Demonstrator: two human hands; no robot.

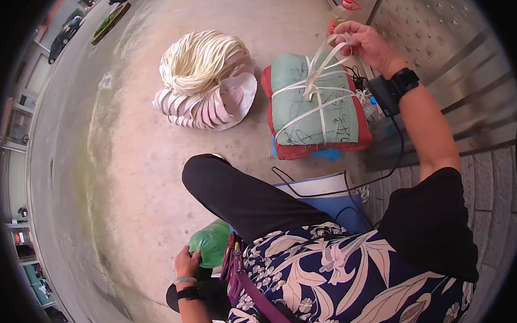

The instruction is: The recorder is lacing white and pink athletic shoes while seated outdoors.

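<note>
My right hand (363,43) is closed on the looped white straps (323,59) that rise from a tied bundle. The bundle (291,106) is wrapped in pale green woven cloth with dark handwriting, over red cloth, and the straps cross its top. At the lower left, my left hand (186,263) rests with bent fingers against a rounded, shiny green plastic thing (209,247), perhaps a filled bag. Whether it grips that thing or only touches it, I cannot tell.
Left of the bundle lie a coil of cream cord (203,55) and a pale pink pleated strip roll (202,106). A bottle with a red cap (351,5) stands beyond my right hand, beside a metal panel (436,24). A black cable (402,145) hangs from my right wrist.
</note>
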